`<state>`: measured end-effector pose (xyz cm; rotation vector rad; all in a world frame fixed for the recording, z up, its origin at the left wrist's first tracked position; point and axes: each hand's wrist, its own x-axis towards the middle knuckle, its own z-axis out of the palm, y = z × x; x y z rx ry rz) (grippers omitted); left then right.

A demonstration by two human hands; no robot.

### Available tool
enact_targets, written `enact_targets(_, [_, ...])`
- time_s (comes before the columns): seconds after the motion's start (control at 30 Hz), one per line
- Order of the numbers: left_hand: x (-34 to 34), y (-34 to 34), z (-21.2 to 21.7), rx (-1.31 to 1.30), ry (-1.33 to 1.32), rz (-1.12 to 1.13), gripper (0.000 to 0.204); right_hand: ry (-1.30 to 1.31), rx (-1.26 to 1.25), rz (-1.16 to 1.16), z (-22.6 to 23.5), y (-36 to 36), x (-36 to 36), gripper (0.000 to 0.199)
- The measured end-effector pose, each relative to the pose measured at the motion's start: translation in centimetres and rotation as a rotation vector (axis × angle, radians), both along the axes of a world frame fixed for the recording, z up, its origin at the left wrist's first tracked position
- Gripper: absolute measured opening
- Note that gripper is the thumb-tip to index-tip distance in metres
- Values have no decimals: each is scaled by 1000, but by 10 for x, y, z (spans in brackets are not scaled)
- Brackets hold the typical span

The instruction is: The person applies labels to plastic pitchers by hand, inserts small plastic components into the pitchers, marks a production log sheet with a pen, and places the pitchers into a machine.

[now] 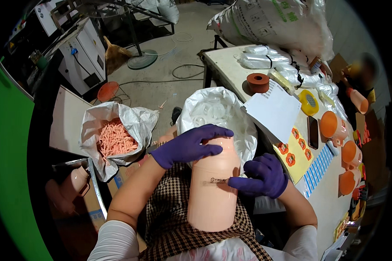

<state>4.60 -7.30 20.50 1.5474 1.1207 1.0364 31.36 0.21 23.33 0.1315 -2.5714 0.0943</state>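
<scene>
A large pink plastic jug body (213, 204) lies on my lap, its base toward me and its neck pointing away. My left hand (191, 145), in a purple glove, is closed over its shoulder and neck, fingers on top. My right hand (263, 176), also gloved in purple, is closed at the jug's right side. It grips a slim tool (215, 182) whose narrow, blade-like end lies across the jug's wall beside some dark print. Most of the tool's handle is hidden in the fist, so its exact kind is unclear. A checked apron (165, 204) covers my lap.
Ahead stands a white sack (248, 124) of clear plastic pieces; left, another sack (89, 124) holds pink scraps. The table (224, 61) at right carries papers (272, 108), tape (308, 103), a phone (312, 132) and several pink jugs (352, 154). A person (366, 74) is beyond it.
</scene>
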Motion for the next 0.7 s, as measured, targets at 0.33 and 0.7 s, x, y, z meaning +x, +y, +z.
enact_targets(0.33, [18, 17, -61, 177, 193, 120, 26, -42, 24, -11, -14, 15, 7, 54])
enact_targets(0.7, [17, 19, -48, 154, 166, -50, 37, -132, -6, -22, -23, 25, 12, 53])
